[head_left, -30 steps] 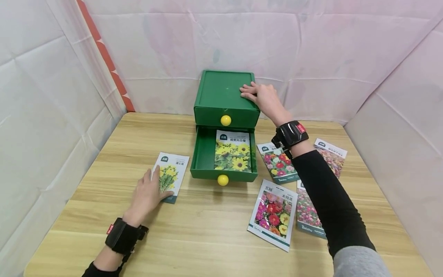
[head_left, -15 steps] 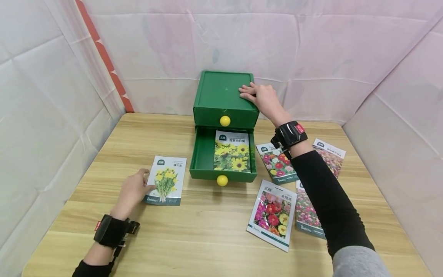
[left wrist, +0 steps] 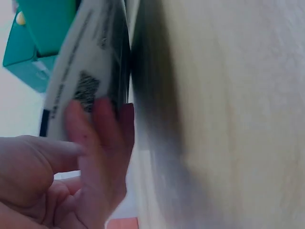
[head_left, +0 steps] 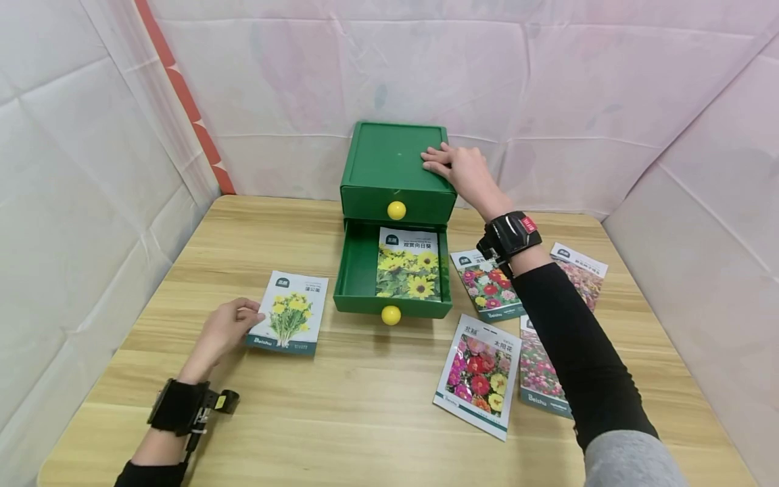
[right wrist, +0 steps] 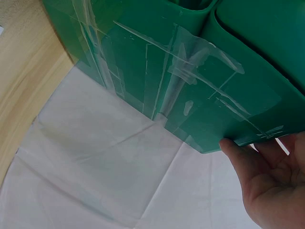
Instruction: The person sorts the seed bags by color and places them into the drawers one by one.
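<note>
Left hand (head_left: 224,329) down at seven o'clock, fingers curled on the left edge of the yellow-flower seed packet (head_left: 289,312), thumb on top. The left wrist view confirms it: fingertips (left wrist: 102,121) tucked under the packet's lifted edge, thumb pressing from above, so it is pinched, its near edge raised off the wooden surface (head_left: 365,406). The packet sits just left of the open lower drawer (head_left: 359,270), close to it but not touching.

Over to the right hand (head_left: 460,169), up at one o'clock: fingers stretched out flat on the top right corner of the green drawer box (head_left: 389,159), palm down, pressing, gripping nothing. The right wrist view shows the thumb (right wrist: 238,155) hooked against the box's side corner, clear tape across the green plastic.

Near field, at five o'clock, a mixed-flower packet (head_left: 481,375) lies flat, a second packet (head_left: 538,379) just beside it, partly under the black sleeve (head_left: 572,345). Moving out: the lower drawer is pulled open, yellow knob (head_left: 391,314) facing the person, and a sunflower packet (head_left: 408,265) lies inside against its right wall. At three o'clock of the drawer, another red-and-pink flower packet (head_left: 489,285), and farther right one more (head_left: 581,270), half hidden by the forearm. The upper drawer sits closed, its yellow knob (head_left: 397,210) forward. White cloth walls (head_left: 548,101) behind.
</note>
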